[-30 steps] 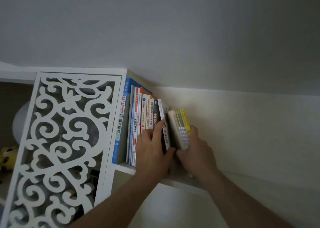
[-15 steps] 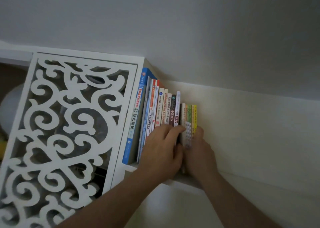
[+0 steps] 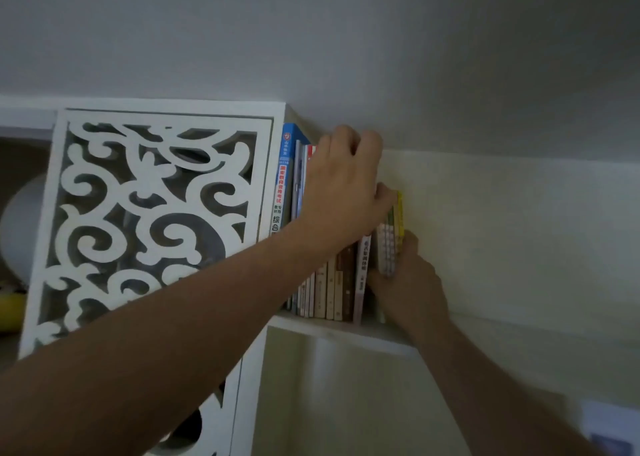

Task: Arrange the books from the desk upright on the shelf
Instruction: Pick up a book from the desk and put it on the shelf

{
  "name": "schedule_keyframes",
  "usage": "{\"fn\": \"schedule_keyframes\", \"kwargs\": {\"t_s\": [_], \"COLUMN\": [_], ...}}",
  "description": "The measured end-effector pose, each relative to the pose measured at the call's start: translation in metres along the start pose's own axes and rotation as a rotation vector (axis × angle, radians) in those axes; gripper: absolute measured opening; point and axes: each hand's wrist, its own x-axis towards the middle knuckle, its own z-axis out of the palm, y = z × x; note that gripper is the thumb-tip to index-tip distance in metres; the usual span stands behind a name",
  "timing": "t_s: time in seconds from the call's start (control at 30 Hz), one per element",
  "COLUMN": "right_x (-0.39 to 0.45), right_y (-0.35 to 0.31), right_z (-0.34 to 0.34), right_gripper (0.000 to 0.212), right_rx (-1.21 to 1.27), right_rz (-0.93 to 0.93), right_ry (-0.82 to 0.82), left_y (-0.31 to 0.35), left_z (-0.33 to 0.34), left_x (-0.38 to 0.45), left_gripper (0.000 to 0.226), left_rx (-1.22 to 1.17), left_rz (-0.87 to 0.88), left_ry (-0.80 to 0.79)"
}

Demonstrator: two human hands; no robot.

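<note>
Head view: books (image 3: 332, 282) stand upright in a row on the white shelf (image 3: 332, 329), beside a carved panel (image 3: 152, 213). His left hand (image 3: 346, 192) curls over the row's top edges. His right hand (image 3: 408, 282) grips the thin end books (image 3: 389, 244) low down.

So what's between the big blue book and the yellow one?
A row of upright books, thin ones with pale, brown and white spines, shows in the head view between the blue book and the yellow book. The left hand covers their tops.
</note>
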Motion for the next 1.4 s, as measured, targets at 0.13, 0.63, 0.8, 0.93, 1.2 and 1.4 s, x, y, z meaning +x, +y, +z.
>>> {"fn": "schedule_keyframes", "kwargs": {"t_s": [0.13,0.63,0.8,0.93,1.2,1.4], "right_x": [-0.001,-0.01,-0.003,-0.004,-0.014,-0.029], "right_y": [-0.002,-0.028,-0.018,-0.01,0.001,0.04], "right_z": [-0.005,0.001,-0.004,-0.011,-0.031,-0.09], "right_gripper": [0.066,0.151,0.15,0.145,0.125,0.132], "right_rx": [0.033,0.104,0.195,0.186,-0.043,-0.163], "right_rz": [-0.013,-0.166,-0.138,-0.118,-0.022,0.027], "right_ry": [-0.015,-0.123,-0.162,-0.156,0.019,0.104], "left_y": [0.026,-0.033,-0.037,-0.031,-0.005,0.021], "left_z": [-0.009,-0.194,-0.19,-0.181,-0.148,-0.116], "left_x": [-0.026,-0.021,-0.03,-0.027,-0.007,0.006], "left_gripper": [0.081,0.043,0.043,0.043,0.043,0.038], "left_rx": [-0.544,-0.406,-0.419,-0.492,-0.703,-0.868], "left_rz": [-0.347,-0.65,-0.676,-0.691,-0.675,-0.676], "left_ry": [-0.273,-0.123,-0.102,-0.084,-0.149,-0.202]}}
